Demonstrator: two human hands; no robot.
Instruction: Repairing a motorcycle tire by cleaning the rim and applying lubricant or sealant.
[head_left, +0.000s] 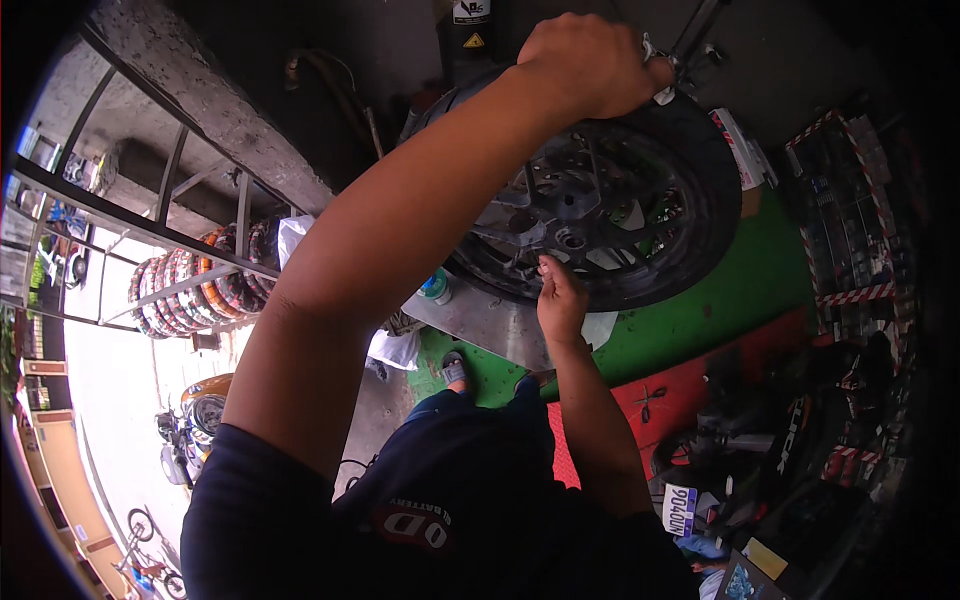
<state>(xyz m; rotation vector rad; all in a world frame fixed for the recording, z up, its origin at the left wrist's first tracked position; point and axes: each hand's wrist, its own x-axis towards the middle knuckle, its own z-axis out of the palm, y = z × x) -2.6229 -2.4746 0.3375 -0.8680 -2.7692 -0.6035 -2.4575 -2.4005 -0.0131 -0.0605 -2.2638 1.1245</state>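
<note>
A motorcycle wheel lies flat in front of me, its black tyre (715, 215) around a dark spoked rim (570, 205) with a brake disc. My left arm reaches across the wheel. My left hand (590, 65) is closed in a fist at the tyre's far edge, where bits of shiny metal show beside the fingers; what it grips is mostly hidden. At the near side of the rim, my right hand (562, 300) has its fingers curled in, thumb side up. Whatever is in those fingers is too small to make out.
A metal plate (490, 330) and a bottle (435, 287) are below the wheel, over a green floor (680, 335). A red platform (690, 370) lies right, near a parked motorcycle. Shelves (850, 210) stand far right; several tyres (200, 285) hang left beside a metal frame.
</note>
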